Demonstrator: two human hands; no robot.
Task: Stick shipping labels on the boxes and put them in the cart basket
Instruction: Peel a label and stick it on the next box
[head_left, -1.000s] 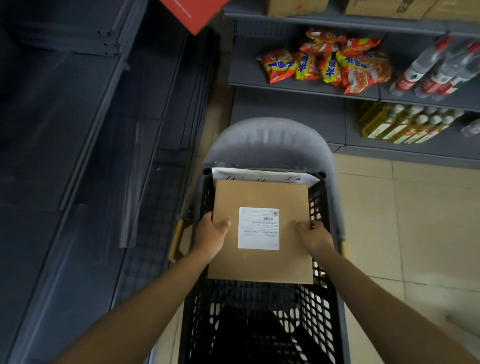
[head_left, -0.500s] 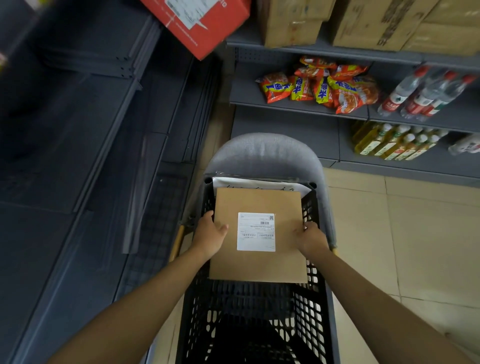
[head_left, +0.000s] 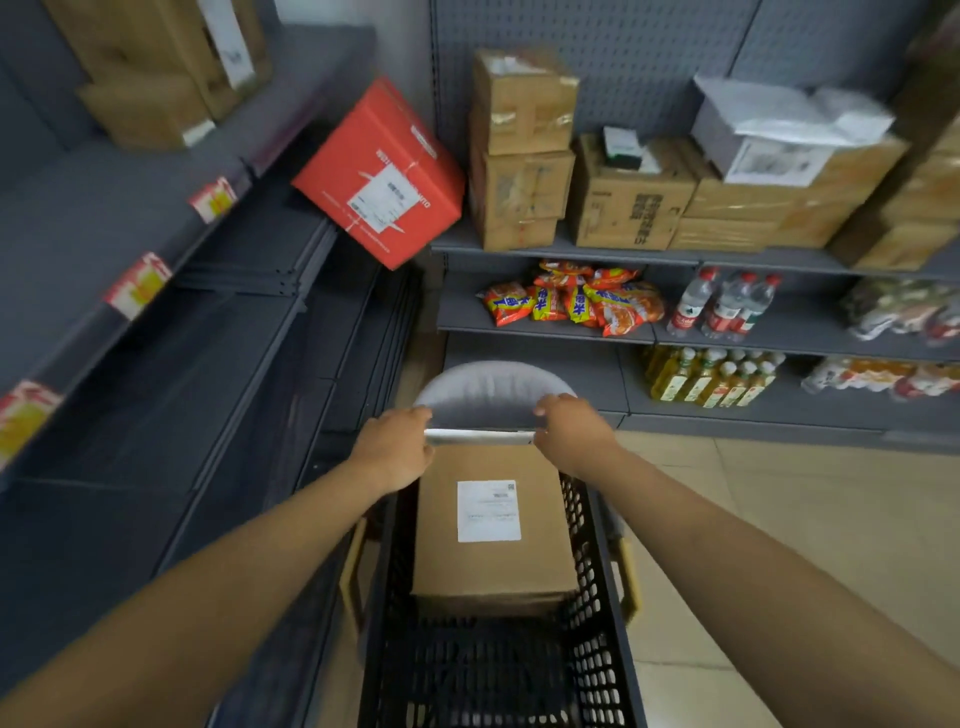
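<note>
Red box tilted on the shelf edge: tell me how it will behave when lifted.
The red box sits tilted at the corner of the shelf, so it may tip or slide once nudged. Its faces look flat and uncrushed, so probably stiff. It looks bulky enough to want both hands; weight cannot be judged.

Lighting: dim, even indoor light, no hard shadows. My basket's (head_left: 498, 670) interior falls near black. Blur: motion smear over shelf tags (head_left: 136, 285) and upper cartons (head_left: 522, 148) (right edge worst). Distortion: wide-angle bowing of shelves, my forearms stretched at corners.
</note>
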